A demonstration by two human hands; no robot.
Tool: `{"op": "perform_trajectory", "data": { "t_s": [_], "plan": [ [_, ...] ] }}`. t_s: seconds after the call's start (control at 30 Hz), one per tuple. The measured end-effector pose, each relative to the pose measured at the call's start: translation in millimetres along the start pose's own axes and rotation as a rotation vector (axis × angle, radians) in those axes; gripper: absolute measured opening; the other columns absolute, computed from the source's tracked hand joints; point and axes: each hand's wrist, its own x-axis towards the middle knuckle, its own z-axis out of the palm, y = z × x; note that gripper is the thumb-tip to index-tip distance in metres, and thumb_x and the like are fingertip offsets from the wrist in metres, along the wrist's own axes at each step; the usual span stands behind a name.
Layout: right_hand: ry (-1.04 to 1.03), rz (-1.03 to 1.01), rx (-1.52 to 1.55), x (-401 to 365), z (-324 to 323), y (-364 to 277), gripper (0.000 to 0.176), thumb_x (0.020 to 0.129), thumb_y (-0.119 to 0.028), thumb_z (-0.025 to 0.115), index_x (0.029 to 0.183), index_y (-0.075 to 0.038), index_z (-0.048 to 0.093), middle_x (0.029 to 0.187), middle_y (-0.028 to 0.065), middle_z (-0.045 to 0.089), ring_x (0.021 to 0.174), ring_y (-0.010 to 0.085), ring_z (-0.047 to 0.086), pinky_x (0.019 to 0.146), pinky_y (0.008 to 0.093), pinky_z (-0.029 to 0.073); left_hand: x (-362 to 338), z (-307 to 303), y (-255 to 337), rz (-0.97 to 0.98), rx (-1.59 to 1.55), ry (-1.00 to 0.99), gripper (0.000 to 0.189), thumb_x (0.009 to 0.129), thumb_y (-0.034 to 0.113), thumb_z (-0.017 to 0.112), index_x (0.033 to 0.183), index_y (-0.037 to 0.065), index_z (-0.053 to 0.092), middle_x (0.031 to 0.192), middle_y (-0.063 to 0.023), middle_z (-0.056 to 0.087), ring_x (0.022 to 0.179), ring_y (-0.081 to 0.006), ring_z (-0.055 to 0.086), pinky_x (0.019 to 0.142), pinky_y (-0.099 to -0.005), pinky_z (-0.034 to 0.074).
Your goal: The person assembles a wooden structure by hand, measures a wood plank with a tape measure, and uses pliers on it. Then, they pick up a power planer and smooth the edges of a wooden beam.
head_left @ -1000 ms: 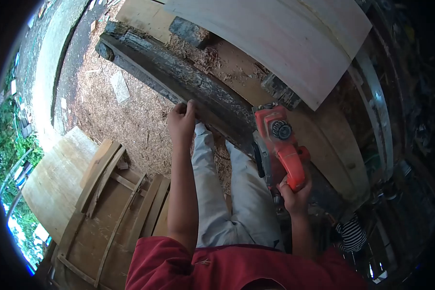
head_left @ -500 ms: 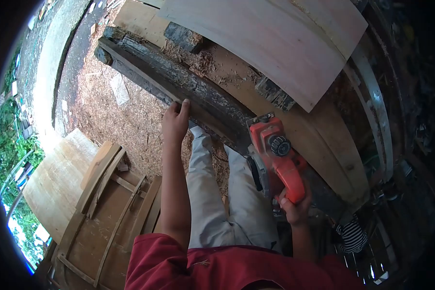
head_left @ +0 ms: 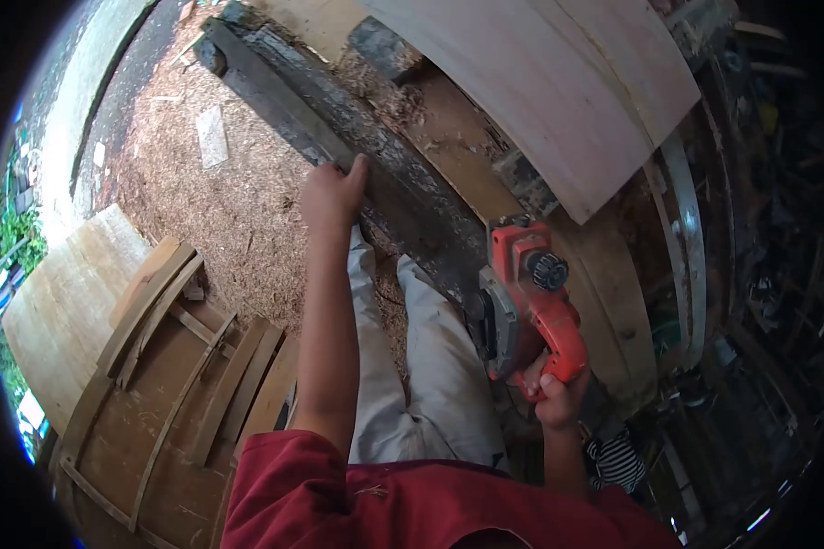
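My left hand (head_left: 334,194) grips a long narrow board (head_left: 279,96), its thumb on top and its fingers over the near edge. The board lies along a dark, weathered beam (head_left: 357,119) that runs from the upper left toward the centre. Closed round the rear handle of a red electric planer (head_left: 533,293) is my right hand (head_left: 558,395). The planer is at the near right end of the board; its underside is hidden, so I cannot tell whether it touches the wood.
A large pale plywood sheet (head_left: 558,101) spans the top right. Dark wood blocks (head_left: 384,50) stand by the beam. At the lower left are a curved wooden frame (head_left: 169,403) and a plywood piece (head_left: 73,302). Shavings (head_left: 247,201) cover the ground. Striped cloth (head_left: 616,460) shows at the lower right.
The view has shifted, and the frame at the lower left now sits lower and further left. My left hand still grips the board, and my right hand still holds the planer.
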Motion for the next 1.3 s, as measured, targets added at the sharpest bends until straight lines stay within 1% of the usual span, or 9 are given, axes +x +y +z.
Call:
{"op": "perform_trajectory", "data": {
  "t_s": [0.1,0.4,0.5,0.7,0.8,0.9,1.0,1.13,1.3],
  "plan": [
    [-0.012,0.018,-0.088,3,6,-14,0.048,0.080,-0.016,0.057,0.122,0.006,0.051,0.066,0.0061,0.052,0.054,0.0132,0.049,0.054,0.0285,0.044,3,-2,3,-0.027,0.012,0.017,0.064,0.089,0.061,0.063,0.094,-0.002,0.076,0.089,-0.0270,0.074,0.092,-0.0453,0.072,0.083,-0.0513,0.057],
    [0.019,0.011,-0.018,3,7,-2,0.044,0.081,-0.016,0.058,0.120,0.004,0.052,0.066,0.0057,0.052,0.053,0.0129,0.049,0.053,0.0288,0.044,-28,16,15,0.000,0.063,-0.021,0.061,0.090,0.058,0.063,0.088,-0.002,0.075,0.087,-0.0250,0.074,0.086,-0.0431,0.073,0.078,-0.0506,0.058],
    [0.046,0.028,0.007,3,8,-3,0.051,0.076,-0.007,0.054,0.126,0.006,0.050,0.064,0.0062,0.053,0.051,0.0117,0.049,0.053,0.0275,0.045,-29,22,10,0.013,0.071,-0.016,0.060,0.090,0.057,0.063,0.086,-0.002,0.075,0.087,-0.0246,0.074,0.086,-0.0430,0.073,0.079,-0.0501,0.058],
    [0.035,-0.007,-0.062,2,-3,0,0.040,0.087,-0.018,0.058,0.121,0.002,0.053,0.067,0.0038,0.053,0.054,0.0112,0.049,0.055,0.0282,0.043,3,-2,2,0.044,0.091,-0.129,0.068,0.089,0.063,0.064,0.092,-0.004,0.075,0.090,-0.0285,0.073,0.090,-0.0452,0.073,0.081,-0.0521,0.057],
    [0.051,0.082,-0.097,7,-9,-2,0.045,0.087,-0.019,0.069,0.122,0.003,0.053,0.070,0.0037,0.055,0.057,0.0107,0.053,0.057,0.0266,0.046,-6,-1,6,0.066,0.091,-0.090,0.070,0.089,0.064,0.064,0.090,-0.004,0.075,0.089,-0.0297,0.073,0.091,-0.0467,0.072,0.082,-0.0524,0.057],
    [0.029,0.016,-0.349,6,-25,10,0.044,0.086,-0.018,0.078,0.119,0.002,0.058,0.084,0.0051,0.063,0.072,0.0145,0.063,0.068,0.0279,0.051,-4,0,5,0.066,0.063,-0.086,0.070,0.089,0.065,0.064,0.089,-0.004,0.075,0.089,-0.0298,0.072,0.091,-0.0472,0.072,0.082,-0.0525,0.057],
    [-0.017,-0.234,-0.755,12,6,-20,0.043,0.084,-0.014,0.080,0.120,0.000,0.062,0.102,0.0080,0.068,0.088,0.0192,0.068,0.080,0.0310,0.053,-5,3,6,0.052,0.073,-0.078,0.071,0.088,0.066,0.064,0.089,-0.004,0.076,0.087,-0.0291,0.073,0.089,-0.0465,0.072,0.081,-0.0522,0.057],
    [-0.136,-0.020,-0.816,7,3,-29,0.043,0.086,-0.013,0.080,0.123,-0.001,0.062,0.098,0.0107,0.071,0.091,0.0212,0.069,0.083,0.0349,0.055,-6,7,9,0.039,0.073,-0.055,0.070,0.086,0.066,0.066,0.086,-0.003,0.076,0.083,-0.0271,0.072,0.084,-0.0442,0.073,0.078,-0.0516,0.058],
    [-0.065,0.276,-0.605,1,8,-30,0.034,0.090,-0.011,0.076,0.119,0.000,0.063,0.087,0.0069,0.068,0.080,0.0146,0.066,0.074,0.0313,0.054,-5,-3,-6,0.069,-0.051,-0.093,0.076,0.088,0.072,0.062,0.080,-0.002,0.075,0.074,-0.0221,0.071,0.075,-0.0379,0.073,0.071,-0.0473,0.057]
  ]
}}
